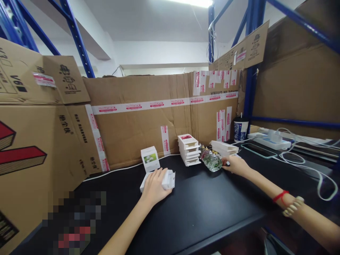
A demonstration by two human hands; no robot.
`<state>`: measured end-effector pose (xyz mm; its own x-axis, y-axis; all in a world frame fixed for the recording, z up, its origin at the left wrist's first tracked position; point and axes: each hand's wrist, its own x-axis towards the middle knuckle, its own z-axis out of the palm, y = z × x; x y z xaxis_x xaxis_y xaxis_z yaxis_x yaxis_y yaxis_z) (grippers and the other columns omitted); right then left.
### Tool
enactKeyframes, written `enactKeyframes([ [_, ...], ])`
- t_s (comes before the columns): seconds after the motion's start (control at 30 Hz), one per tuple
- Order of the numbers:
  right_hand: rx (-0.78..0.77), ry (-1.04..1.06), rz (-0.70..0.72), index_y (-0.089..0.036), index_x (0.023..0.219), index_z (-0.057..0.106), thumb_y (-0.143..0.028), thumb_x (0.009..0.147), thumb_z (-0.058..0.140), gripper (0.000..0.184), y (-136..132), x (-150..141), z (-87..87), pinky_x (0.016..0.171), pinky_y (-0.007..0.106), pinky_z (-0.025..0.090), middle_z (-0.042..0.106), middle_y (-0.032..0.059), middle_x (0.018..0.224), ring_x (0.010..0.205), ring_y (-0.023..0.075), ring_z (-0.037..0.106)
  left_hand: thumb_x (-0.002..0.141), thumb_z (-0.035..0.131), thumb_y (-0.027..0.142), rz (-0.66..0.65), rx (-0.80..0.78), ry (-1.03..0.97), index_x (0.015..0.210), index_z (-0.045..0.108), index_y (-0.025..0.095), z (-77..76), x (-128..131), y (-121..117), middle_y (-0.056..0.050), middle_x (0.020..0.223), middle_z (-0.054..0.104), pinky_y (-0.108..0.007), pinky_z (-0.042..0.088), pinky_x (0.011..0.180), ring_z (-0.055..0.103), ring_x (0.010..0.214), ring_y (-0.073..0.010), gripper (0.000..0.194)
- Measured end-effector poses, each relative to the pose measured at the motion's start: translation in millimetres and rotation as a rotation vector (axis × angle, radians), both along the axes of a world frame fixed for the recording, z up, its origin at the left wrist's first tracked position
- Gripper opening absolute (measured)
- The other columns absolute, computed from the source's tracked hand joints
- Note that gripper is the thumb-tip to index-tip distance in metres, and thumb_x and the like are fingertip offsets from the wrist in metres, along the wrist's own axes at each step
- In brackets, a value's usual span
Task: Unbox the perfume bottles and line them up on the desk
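Note:
My left hand [154, 187] lies over a small white carton [168, 180], gripping it from above against the black table. Right behind it stands another white carton [150, 159] with a green and white flower picture. Further right, several open white cartons [189, 150] are stacked. Beside that stack, clear glass bottles [214, 162] lie in a row. My right hand [235, 165] is at the near end of this row, its fingers closed around a small dark thing that I cannot make out. Behind that hand lies a long white carton [224, 147].
Cardboard sheets [138, 131] wall in the back and left of the black table [202, 209]. At the right are a patterned cup [241, 129], a phone [259, 150], a white power strip [275, 141] and loose white cables [320, 180]. A pixelated patch covers the lower left.

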<state>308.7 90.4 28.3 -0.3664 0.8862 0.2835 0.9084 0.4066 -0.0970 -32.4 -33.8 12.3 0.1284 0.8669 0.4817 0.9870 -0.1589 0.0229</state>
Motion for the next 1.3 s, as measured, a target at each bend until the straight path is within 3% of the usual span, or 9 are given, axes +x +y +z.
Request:
enactKeyframes([
  [0.17, 0.241, 0.081, -0.157, -0.023, 0.088, 0.062, -0.017, 0.073, 0.053, 0.018, -17, -19, 10.7, 0.047, 0.022, 0.033, 0.070, 0.0007, 0.085, 0.073, 0.0188, 0.065, 0.065, 0.064, 0.046, -0.014, 0.036, -0.009, 0.115, 0.054, 0.017, -0.8, -5, 1, -0.011, 0.112, 0.060, -0.043, 0.040, 0.090, 0.054, 0.105, -0.0294, 0.059],
  [0.23, 0.358, 0.185, -0.103, -0.024, 0.090, 0.060, -0.020, 0.079, 0.051, 0.015, -30, -35, 16.9, 0.046, 0.022, 0.032, 0.070, -0.0017, 0.086, 0.069, 0.0158, 0.065, 0.065, 0.063, 0.050, -0.038, 0.037, -0.001, 0.115, 0.054, 0.018, -1.0, -6, 1, -0.010, 0.108, 0.060, -0.041, 0.042, 0.087, 0.054, 0.101, -0.0282, 0.060],
  [0.4, 0.475, 0.313, 0.287, -0.025, 0.084, 0.062, -0.024, 0.085, 0.049, 0.013, -62, -84, 26.8, 0.051, 0.018, 0.036, 0.068, -0.0043, 0.088, 0.060, 0.0078, 0.061, 0.059, 0.066, 0.059, -0.114, 0.034, 0.005, 0.117, 0.052, 0.019, -2.2, -3, 2, -0.009, 0.106, 0.058, -0.040, 0.040, 0.085, 0.053, 0.097, -0.0267, 0.072],
  [0.5, 0.434, 0.123, 0.642, -0.027, 0.091, 0.064, -0.023, 0.090, 0.043, 0.022, -68, -114, 28.9, 0.052, 0.019, 0.034, 0.068, -0.0031, 0.090, 0.070, 0.0089, 0.063, 0.055, 0.067, 0.062, -0.154, 0.036, 0.010, 0.118, 0.051, 0.020, -2.7, 0, 3, -0.009, 0.107, 0.057, -0.041, 0.039, 0.087, 0.053, 0.098, -0.0269, 0.078],
  [0.57, 0.354, -0.023, 0.765, -0.026, 0.092, 0.065, -0.024, 0.090, 0.043, 0.022, -66, -132, 29.0, 0.050, 0.021, 0.032, 0.069, -0.0021, 0.088, 0.068, 0.0092, 0.063, 0.054, 0.067, 0.063, -0.157, 0.022, 0.017, 0.119, 0.050, 0.019, -2.5, 0, 4, -0.009, 0.107, 0.058, -0.041, 0.039, 0.087, 0.053, 0.099, -0.0273, 0.080],
  [0.73, 0.074, -0.167, 0.826, -0.024, 0.083, 0.070, -0.028, 0.081, 0.059, 0.012, -48, -164, 25.3, 0.053, 0.021, 0.033, 0.070, -0.0019, 0.087, 0.080, 0.0132, 0.064, 0.053, 0.067, 0.063, -0.159, -0.032, 0.024, 0.117, 0.051, 0.020, -1.1, -7, 6, -0.008, 0.107, 0.059, -0.040, 0.039, 0.087, 0.054, 0.098, -0.0266, 0.079],
  [0.87, 0.001, -0.134, 0.882, -0.026, 0.087, 0.070, -0.034, 0.079, 0.061, 0.015, -35, -171, 20.1, 0.058, 0.020, 0.037, 0.070, -0.0018, 0.093, 0.086, 0.0132, 0.064, 0.051, 0.068, 0.064, -0.177, -0.027, 0.020, 0.116, 0.052, 0.021, -2.1, -11, 8, -0.007, 0.109, 0.059, -0.040, 0.039, 0.088, 0.053, 0.100, -0.0267, 0.080],
  [1.03, 0.098, -0.149, 0.889, -0.025, 0.097, 0.067, -0.038, 0.082, 0.057, 0.022, -32, -170, 11.9, 0.056, 0.021, 0.037, 0.068, 0.0007, 0.098, 0.082, 0.0143, 0.064, 0.049, 0.071, 0.063, -0.173, -0.050, 0.040, 0.119, 0.051, 0.018, -5.8, -13, 11, -0.010, 0.115, 0.058, -0.042, 0.038, 0.092, 0.051, 0.107, -0.0288, 0.085],
  [1.3, 0.222, -0.209, 0.884, -0.024, 0.099, 0.062, -0.011, 0.086, 0.044, 0.026, -38, -169, 0.7, 0.049, 0.023, 0.034, 0.065, 0.0000, 0.105, 0.073, 0.0103, 0.063, 0.058, 0.067, 0.061, -0.212, -0.060, 0.101, 0.122, 0.049, 0.019, -10.3, -17, 13, -0.011, 0.122, 0.056, -0.045, 0.036, 0.095, 0.049, 0.113, -0.0308, 0.079],
])
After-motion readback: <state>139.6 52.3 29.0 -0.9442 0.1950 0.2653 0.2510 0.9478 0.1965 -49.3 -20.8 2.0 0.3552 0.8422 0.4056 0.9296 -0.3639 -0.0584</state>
